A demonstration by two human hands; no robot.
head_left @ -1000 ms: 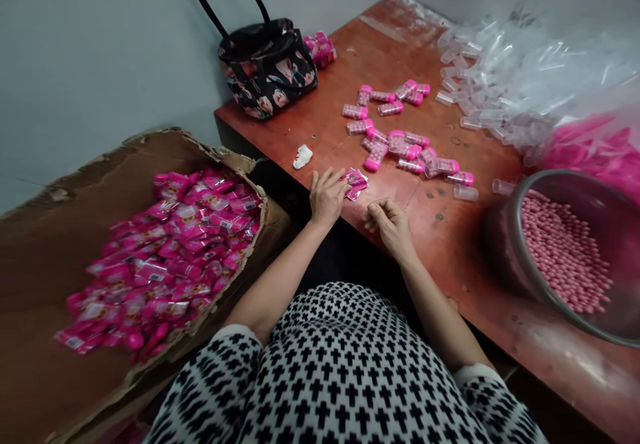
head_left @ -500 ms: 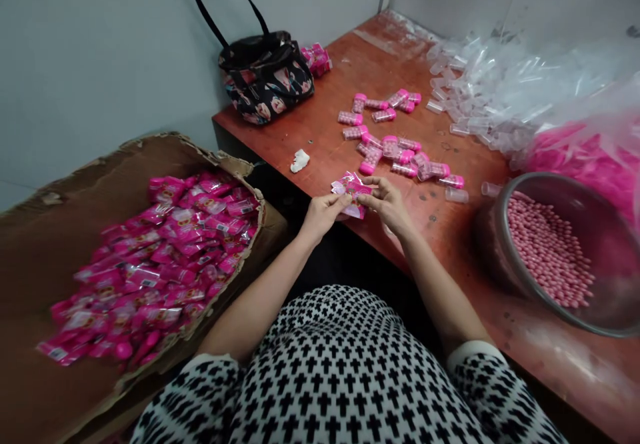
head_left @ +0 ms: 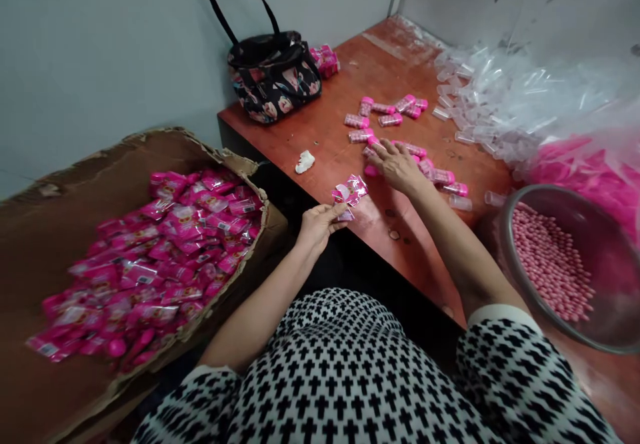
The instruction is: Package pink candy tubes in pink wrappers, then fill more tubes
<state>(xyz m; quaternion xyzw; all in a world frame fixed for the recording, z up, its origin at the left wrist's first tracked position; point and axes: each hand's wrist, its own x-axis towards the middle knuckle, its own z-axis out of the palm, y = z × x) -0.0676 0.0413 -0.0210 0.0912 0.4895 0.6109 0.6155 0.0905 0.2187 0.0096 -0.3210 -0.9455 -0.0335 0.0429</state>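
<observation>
My left hand (head_left: 321,225) pinches a shiny pink printed wrapper (head_left: 351,191) at the table's front edge. Farther out, my right hand (head_left: 399,166) reaches over a group of small clear tubes (head_left: 411,149) with pink caps and pink beads inside. Its fingers are spread and partly cover some of the tubes; whether they touch one cannot be made out. More capped tubes (head_left: 391,119) lie just beyond that hand.
A cardboard box (head_left: 265,214) of pink wrapped packets (head_left: 185,231) stands at left. On the table (head_left: 340,124) are a floral handbag (head_left: 275,84), a white scrap (head_left: 305,161), clear empty tubes (head_left: 480,117), a bag of pink pieces (head_left: 575,164) and a grey bowl (head_left: 617,284) of pink beads (head_left: 550,257).
My right hand has let go of the wrapper and moved forward over the tubes, its fingers spreading. The left hand keeps the wrapper near the table edge. The view has shifted slightly.
</observation>
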